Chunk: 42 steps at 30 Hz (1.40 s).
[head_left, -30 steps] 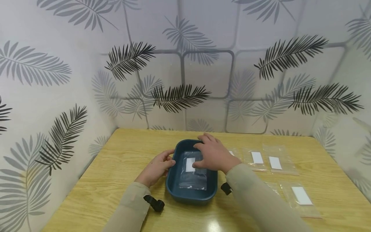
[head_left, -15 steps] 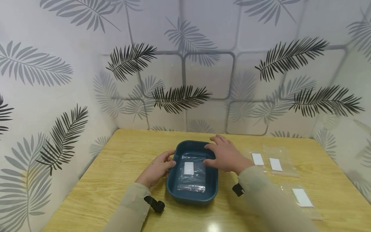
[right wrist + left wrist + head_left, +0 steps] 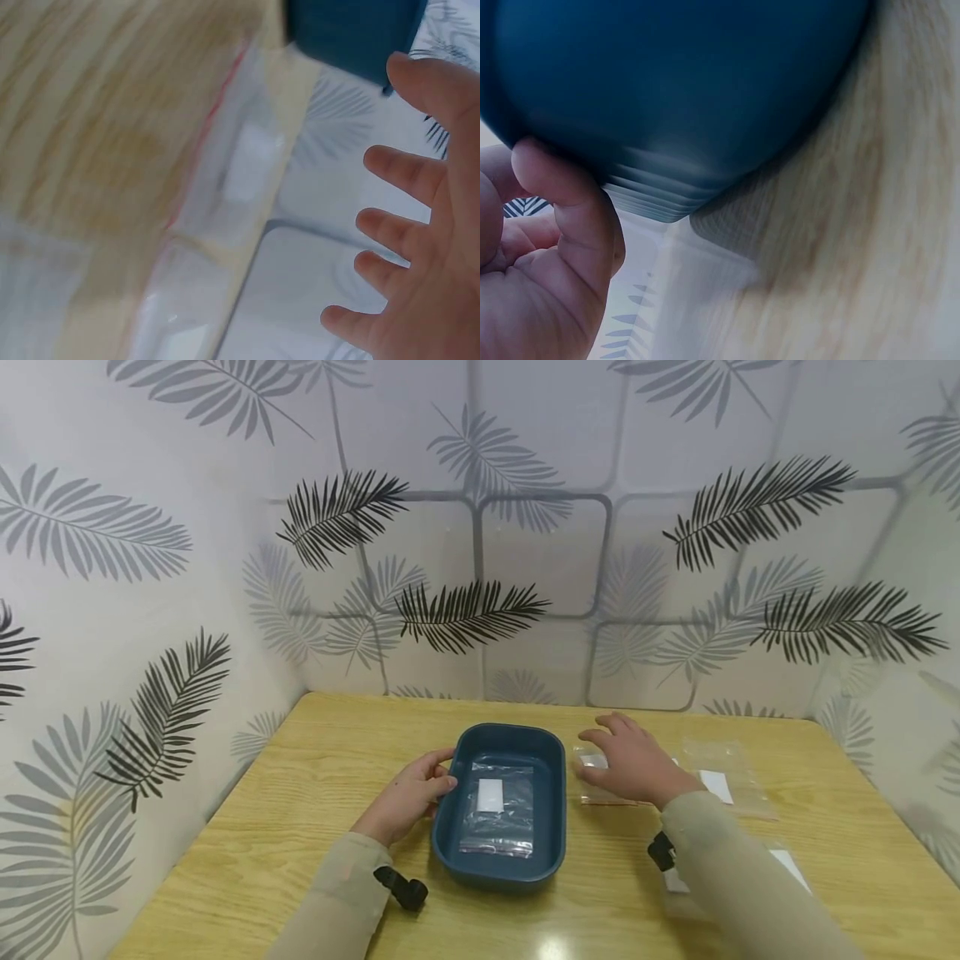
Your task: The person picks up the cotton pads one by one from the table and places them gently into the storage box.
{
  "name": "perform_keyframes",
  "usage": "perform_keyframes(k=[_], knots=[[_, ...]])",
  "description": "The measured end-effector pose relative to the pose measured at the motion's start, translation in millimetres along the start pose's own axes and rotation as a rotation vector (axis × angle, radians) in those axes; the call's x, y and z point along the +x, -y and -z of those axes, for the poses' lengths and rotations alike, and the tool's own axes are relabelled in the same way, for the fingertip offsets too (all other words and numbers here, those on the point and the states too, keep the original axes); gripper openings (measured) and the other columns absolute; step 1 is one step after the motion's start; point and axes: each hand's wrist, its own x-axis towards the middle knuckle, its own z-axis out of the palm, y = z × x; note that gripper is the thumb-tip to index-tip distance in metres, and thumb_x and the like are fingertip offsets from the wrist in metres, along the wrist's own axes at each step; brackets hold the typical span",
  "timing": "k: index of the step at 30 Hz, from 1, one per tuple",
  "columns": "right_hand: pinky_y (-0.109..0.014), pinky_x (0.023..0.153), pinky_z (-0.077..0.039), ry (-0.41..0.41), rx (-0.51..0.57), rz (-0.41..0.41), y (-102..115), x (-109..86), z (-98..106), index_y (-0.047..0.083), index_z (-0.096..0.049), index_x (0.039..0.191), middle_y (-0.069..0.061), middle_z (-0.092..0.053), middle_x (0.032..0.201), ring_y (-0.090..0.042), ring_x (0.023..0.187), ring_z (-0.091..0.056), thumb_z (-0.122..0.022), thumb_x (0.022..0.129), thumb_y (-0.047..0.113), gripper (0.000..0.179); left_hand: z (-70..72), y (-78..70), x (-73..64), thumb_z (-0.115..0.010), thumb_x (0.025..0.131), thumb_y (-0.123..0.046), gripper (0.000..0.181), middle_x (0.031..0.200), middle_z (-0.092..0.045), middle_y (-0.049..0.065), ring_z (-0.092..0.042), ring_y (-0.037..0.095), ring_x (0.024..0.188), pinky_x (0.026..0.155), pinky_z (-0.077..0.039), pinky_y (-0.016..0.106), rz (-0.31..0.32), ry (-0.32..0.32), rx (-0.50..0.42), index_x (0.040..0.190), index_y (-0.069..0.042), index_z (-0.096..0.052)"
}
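- Head view: soft, even light, mostly crisp; the patterned wall (image 3: pixel 540 560) greys a little towards 12 o'clock.
- A small white glare sits on the table (image 3: pixel 360 727) at 6 o'clock — washed out at its core.
- Fine glints streak the near edge of the plastic bag (image 3: pixel 501 822) in the blue tray (image 3: pixel 498 881).
- Left wrist view: dim and bluish; pale sheen on the tray near 8 o'clock, shade along its edge, wood grain smeared at 3 o'clock.
- Right wrist view: blur from 7 to 11 o'clock — the right hand (image 3: pixel 442 247) at 4 o'clock shows cleaner outlines.
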Motion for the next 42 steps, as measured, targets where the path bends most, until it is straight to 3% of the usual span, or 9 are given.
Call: perform_keyframes(k=[7,15,22,42], knots=[[-0.068,0.108,-0.027,0.058,-0.004,-0.032,-17,-6.5,-3,0.008,-0.058,0.142,-0.028,-0.039,0.151,-0.050,0.141,-0.029,-0.075,0.087,0.042,0.067,-0.7,0.6,2.3,-0.055,0.104,-0.012,0.054,0.108,-0.045,0.012,-0.049,0.020,0.073,0.063,-0.045,0.031,-0.011,0.017,0.011,0.156,-0.013,-0.039],[-0.076,0.103,-0.026,0.162,0.006,-0.094,-28,6.0,-16,0.016,-0.054,0.147,-0.028,-0.033,0.155,-0.053,0.143,-0.023,-0.073,0.082,0.035,0.071,1.5,2.7,-0.3,-0.055,0.104,-0.010,0.053,0.108,-0.044,0.012,-0.046,0.020,0.071,0.062,-0.042,0.031,-0.004,0.002,-0.004,0.155,-0.011,-0.040],[-0.075,0.100,-0.030,0.253,-0.011,-0.181,-39,6.5,-27,0.027,-0.057,0.146,-0.023,-0.035,0.156,-0.048,0.144,-0.024,-0.076,0.080,0.052,0.073,-0.1,3.0,1.6,-0.055,0.104,-0.011,0.054,0.108,-0.045,0.012,-0.047,0.021,0.072,0.062,-0.043,0.032,-0.009,0.014,-0.003,0.155,-0.011,-0.039],[-0.068,0.103,-0.034,0.146,-0.029,-0.143,-26,-5.5,-29,0.020,-0.070,0.125,-0.020,-0.047,0.145,-0.043,0.137,-0.035,-0.083,0.073,0.051,0.062,-1.7,0.1,-0.8,-0.057,0.103,-0.011,0.054,0.108,-0.046,0.013,-0.048,0.021,0.072,0.061,-0.043,0.031,-0.002,-0.006,-0.002,0.154,-0.012,-0.041]])
